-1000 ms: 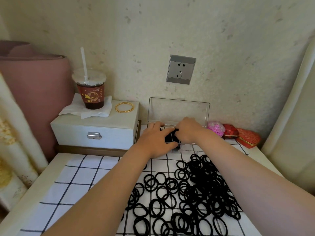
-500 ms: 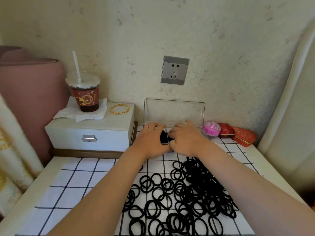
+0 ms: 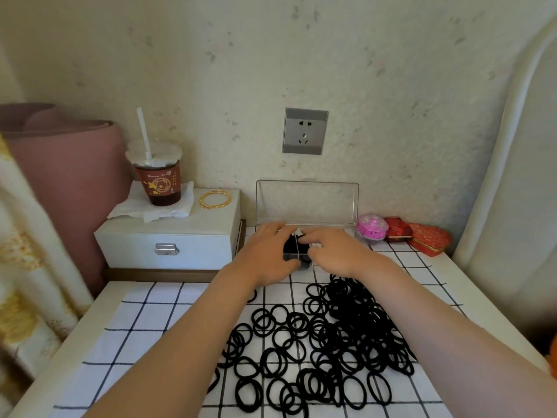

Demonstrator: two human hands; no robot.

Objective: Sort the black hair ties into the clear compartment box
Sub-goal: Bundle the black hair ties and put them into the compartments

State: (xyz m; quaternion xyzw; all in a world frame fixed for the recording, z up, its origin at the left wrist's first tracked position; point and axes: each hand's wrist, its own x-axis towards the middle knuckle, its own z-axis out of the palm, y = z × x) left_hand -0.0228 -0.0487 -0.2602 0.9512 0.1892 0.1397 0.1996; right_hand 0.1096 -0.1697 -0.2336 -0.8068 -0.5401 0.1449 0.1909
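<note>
The clear compartment box (image 3: 351, 230) stands at the back of the table, its lid (image 3: 307, 203) upright against the wall. Both my hands are over its left part. My left hand (image 3: 265, 254) and my right hand (image 3: 334, 251) meet at a bunch of black hair ties (image 3: 297, 250) and press it between fingers and thumbs into a compartment by a clear divider. The hands hide most of the box. A large loose pile of black hair ties (image 3: 331, 336) lies on the checked cloth (image 3: 144, 333) in front of me, under my forearms.
A white drawer box (image 3: 168, 242) at the left carries a drink cup with a straw (image 3: 156, 176) on a tissue and gold bangles (image 3: 215, 200). A pink round case (image 3: 372, 229) and red boxes (image 3: 422, 238) sit right of the clear box. A wall socket (image 3: 305, 131) is above.
The bunch of ties has gone down from between my raised fingers into the box. Both hands have flattened over it and drawn closer together.
</note>
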